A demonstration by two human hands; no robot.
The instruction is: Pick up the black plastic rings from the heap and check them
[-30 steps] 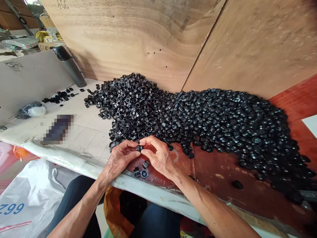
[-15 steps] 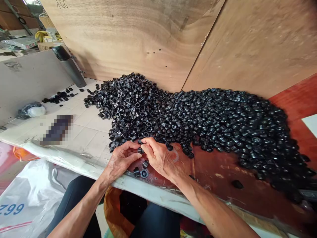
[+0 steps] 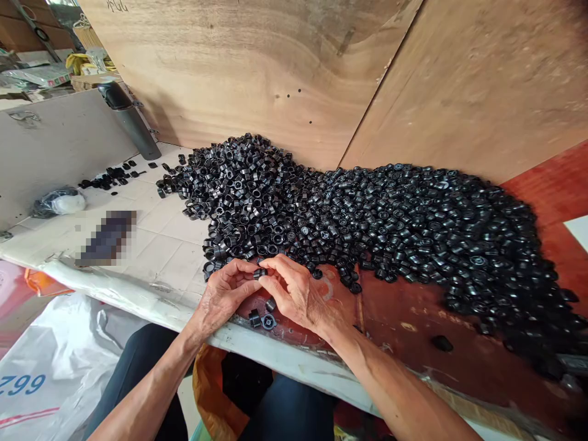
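Between my fingertips, just above the table's front part, is a small black plastic ring-like piece (image 3: 260,274). My left hand (image 3: 228,288) pinches it from the left, thumb below and index finger above. From the other side my right hand (image 3: 290,288) grips it with thumb and fingers. Whether it is one part or two fitted together is hidden by the fingers. Below my hands lie a few loose black parts: a round cap with a spoked face (image 3: 269,321), a short cylinder (image 3: 254,318) and another small piece (image 3: 271,304).
Behind my hands a heap of black rings (image 3: 243,184) runs into a heap of black round caps (image 3: 413,220) on the right, against a plywood board (image 3: 239,67). A dark flask (image 3: 135,125) stands back left. A white sack (image 3: 59,367) lies below the table's edge (image 3: 160,294).
My right thumb and fingers have shifted slightly on the small piece, which now shows more clearly between both hands. The loose parts stay put; the view has moved a little.
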